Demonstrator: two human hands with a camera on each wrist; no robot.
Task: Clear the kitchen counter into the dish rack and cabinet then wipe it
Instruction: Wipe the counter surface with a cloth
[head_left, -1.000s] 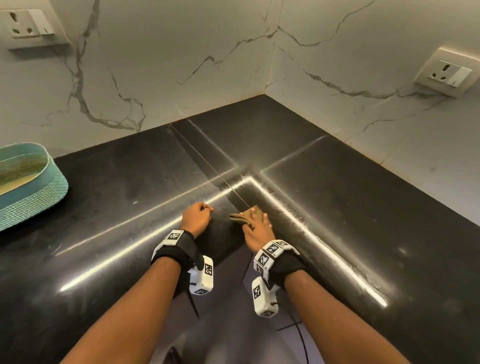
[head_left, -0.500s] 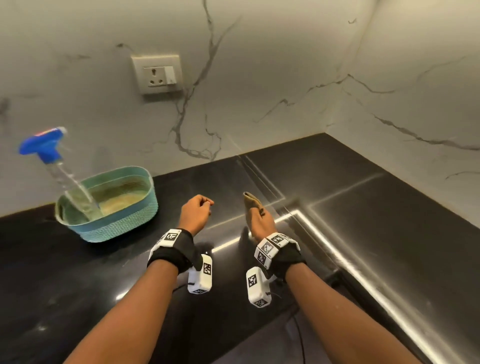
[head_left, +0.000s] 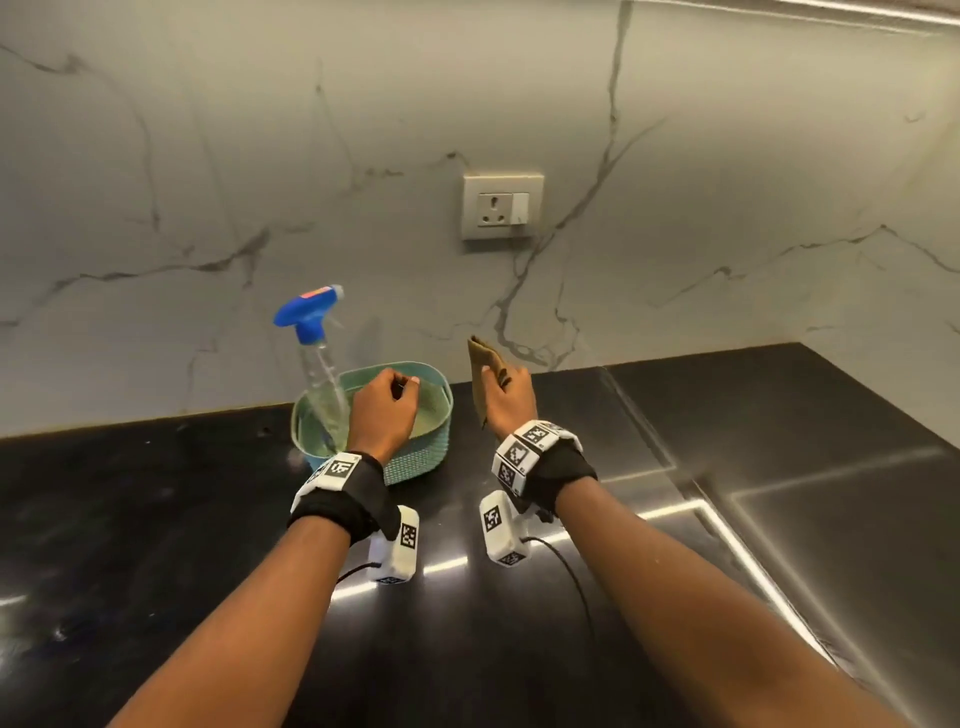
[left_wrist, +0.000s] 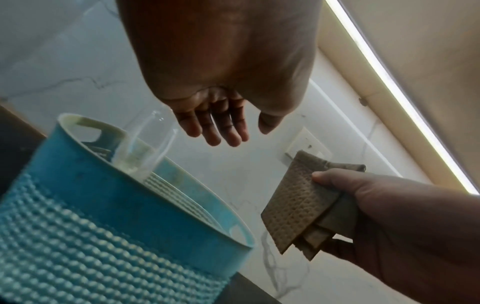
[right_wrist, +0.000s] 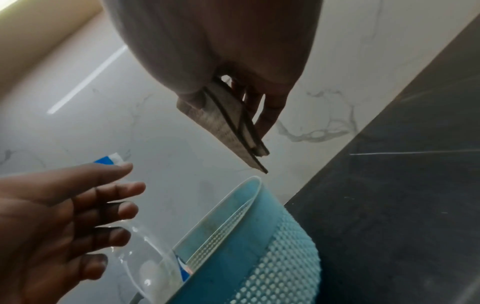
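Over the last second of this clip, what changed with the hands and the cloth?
The right hand lifted the folded cloth off the counter and carried it toward the basket. The left hand rose above the basket, fingers loosening. The grip on the cloth stayed.

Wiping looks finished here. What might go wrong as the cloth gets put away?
1. The spray bottle leans tilted in the basket; the left hand hovering beside it might knock it over.
2. The right hand pinches the folded cloth by one end, so it may unfold or slip.
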